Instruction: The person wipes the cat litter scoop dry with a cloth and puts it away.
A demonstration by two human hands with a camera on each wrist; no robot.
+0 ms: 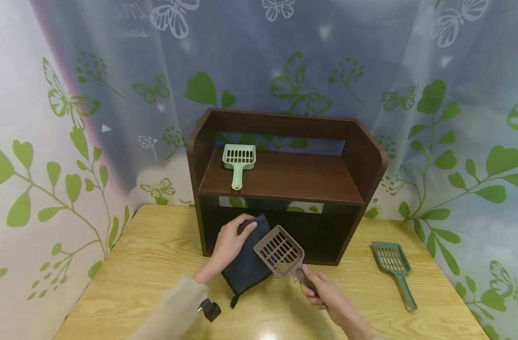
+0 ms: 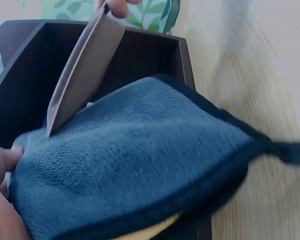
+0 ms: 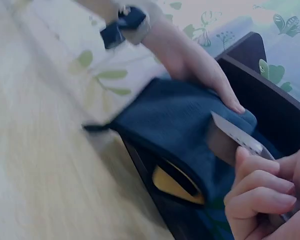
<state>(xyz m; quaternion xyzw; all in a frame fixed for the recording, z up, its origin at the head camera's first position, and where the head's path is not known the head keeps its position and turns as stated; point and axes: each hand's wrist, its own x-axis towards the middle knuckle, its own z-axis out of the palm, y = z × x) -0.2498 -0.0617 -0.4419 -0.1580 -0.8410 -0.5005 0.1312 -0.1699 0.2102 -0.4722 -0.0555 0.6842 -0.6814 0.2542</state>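
My left hand [image 1: 231,242] pinches the upper part of a dark blue plush cloth [image 1: 247,267], which hangs in front of the shelf's lower compartment. A small loop sticks out from the cloth's lower corner. My right hand [image 1: 324,293] grips the handle of a brown slotted litter scoop [image 1: 286,270], its head tilted up toward the left. In the head view the scoop head overlaps the cloth's right edge. Seen from the left wrist, the scoop [image 2: 82,67] is edge-on, its rim right at the cloth [image 2: 130,150].
Behind both hands stands a dark brown two-level shelf [image 1: 293,177] on a wooden table [image 1: 135,283]. A light green litter scoop [image 1: 237,178] lies on its upper board, at the left. Another scoop, dark green [image 1: 405,290], lies on the table to the right. A patterned curtain [image 1: 250,56] hangs behind.
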